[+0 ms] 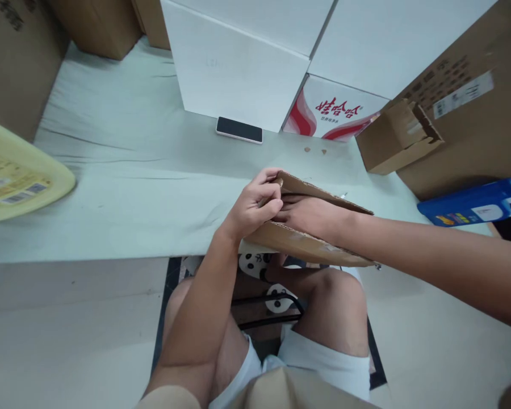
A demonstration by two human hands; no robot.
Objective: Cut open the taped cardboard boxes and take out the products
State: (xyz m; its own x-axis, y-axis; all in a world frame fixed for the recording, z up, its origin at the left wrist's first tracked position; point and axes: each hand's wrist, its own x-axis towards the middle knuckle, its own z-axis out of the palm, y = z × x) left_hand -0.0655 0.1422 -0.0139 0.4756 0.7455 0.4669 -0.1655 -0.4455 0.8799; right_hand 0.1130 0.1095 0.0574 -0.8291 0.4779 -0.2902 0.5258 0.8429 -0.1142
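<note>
A small brown cardboard box (pixel 310 243) is held at the table's front edge, its open end turned to the right. My left hand (pixel 255 205) is closed round the box's left end, fingers curled over the cardboard and thumb pressed toward the opening. Reaching in from the right, my right hand (pixel 300 211) lies between the two cardboard walls. Its fingertips are hidden inside, so whether they hold anything does not show.
White boxes (pixel 238 68) stand at the back, with a black-faced phone (pixel 239 130) before them. A small open carton (pixel 396 139) and a blue bottle (pixel 468 203) are at right. At left stands a yellow container (pixel 21 176). Two small brown scraps (pixel 307 149) lie on the pale cloth (pixel 123 210).
</note>
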